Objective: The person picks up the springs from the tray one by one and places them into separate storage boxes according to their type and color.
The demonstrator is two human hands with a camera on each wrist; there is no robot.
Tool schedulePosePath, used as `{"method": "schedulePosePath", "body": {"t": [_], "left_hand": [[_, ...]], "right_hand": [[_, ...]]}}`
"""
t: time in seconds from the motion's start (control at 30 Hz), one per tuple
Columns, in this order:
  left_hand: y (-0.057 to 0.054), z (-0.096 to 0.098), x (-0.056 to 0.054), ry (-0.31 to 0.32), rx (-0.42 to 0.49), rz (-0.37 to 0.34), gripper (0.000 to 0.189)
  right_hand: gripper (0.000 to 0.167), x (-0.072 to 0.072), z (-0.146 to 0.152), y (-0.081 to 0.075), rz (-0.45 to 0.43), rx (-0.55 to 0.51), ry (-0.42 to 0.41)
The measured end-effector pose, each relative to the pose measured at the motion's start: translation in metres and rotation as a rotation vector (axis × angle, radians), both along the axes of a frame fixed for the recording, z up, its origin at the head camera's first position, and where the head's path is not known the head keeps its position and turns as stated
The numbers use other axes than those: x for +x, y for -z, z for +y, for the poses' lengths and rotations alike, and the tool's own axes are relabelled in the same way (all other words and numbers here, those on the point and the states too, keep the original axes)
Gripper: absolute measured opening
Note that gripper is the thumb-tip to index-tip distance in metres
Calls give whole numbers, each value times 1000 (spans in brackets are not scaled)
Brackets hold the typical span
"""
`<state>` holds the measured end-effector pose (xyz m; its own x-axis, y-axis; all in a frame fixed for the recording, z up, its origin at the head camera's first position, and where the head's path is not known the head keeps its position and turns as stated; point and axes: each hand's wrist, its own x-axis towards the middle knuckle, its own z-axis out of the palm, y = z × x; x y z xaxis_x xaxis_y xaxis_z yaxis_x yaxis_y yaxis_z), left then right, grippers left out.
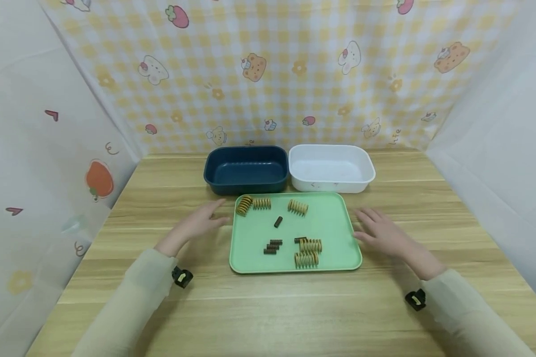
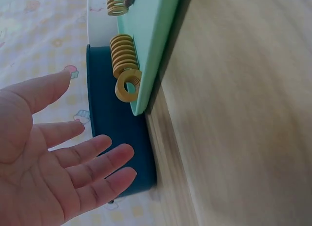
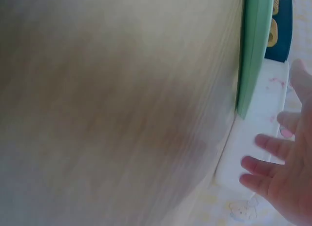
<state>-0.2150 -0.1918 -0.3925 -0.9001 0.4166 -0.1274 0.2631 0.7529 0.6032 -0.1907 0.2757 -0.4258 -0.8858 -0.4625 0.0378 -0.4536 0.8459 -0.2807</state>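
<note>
A light green tray (image 1: 254, 230) lies mid-table with yellow coil springs and small dark springs on it. Two yellow springs, one of them this yellow spring (image 1: 262, 204), sit in its far left corner; another yellow spring (image 1: 298, 207) lies along the far side. A lone dark spring (image 1: 278, 221) is near the middle. Several dark springs (image 1: 273, 247) lie together toward the front, left of two yellow springs (image 1: 306, 259). My left hand (image 1: 201, 221) is beside the tray's left edge, fingers spread and holding nothing. At the right edge, my right hand (image 1: 381, 232) is likewise spread and holds nothing.
Behind the tray stand a dark blue bin (image 1: 245, 190) on the left and a white bin (image 1: 335, 186) on the right, side by side. A checked cloth (image 1: 286, 99) hangs behind them. Wood-grain table (image 1: 272, 312) surrounds the tray.
</note>
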Motion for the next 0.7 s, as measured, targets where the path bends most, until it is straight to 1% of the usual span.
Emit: {"method": "schedulePosePath", "body": {"t": [0.1, 0.2, 0.4, 0.47, 0.57, 0.63, 0.7], "left_hand": [[-2, 5, -9, -9, 24, -35, 66], [-4, 12, -18, -13, 29, -52, 62], [-6, 30, -34, -23, -34, -54, 58], [-7, 35, -37, -26, -57, -51, 57], [-7, 41, -39, -19, -79, -57, 56], [-7, 44, -40, -17, -90, -50, 56], [-5, 47, -41, -15, -97, -50, 56]], "right_hand": [[65, -3, -5, 2, -15, -42, 14], [66, -6, -8, 4, -33, -59, 25], [73, -16, -13, 10, -160, -133, 67], [72, -19, -15, 11, -195, -162, 67], [66, -23, -17, 12, -218, -189, 64], [62, -25, -19, 13, -223, -184, 59], [59, -26, -19, 14, -211, -163, 59]]}}
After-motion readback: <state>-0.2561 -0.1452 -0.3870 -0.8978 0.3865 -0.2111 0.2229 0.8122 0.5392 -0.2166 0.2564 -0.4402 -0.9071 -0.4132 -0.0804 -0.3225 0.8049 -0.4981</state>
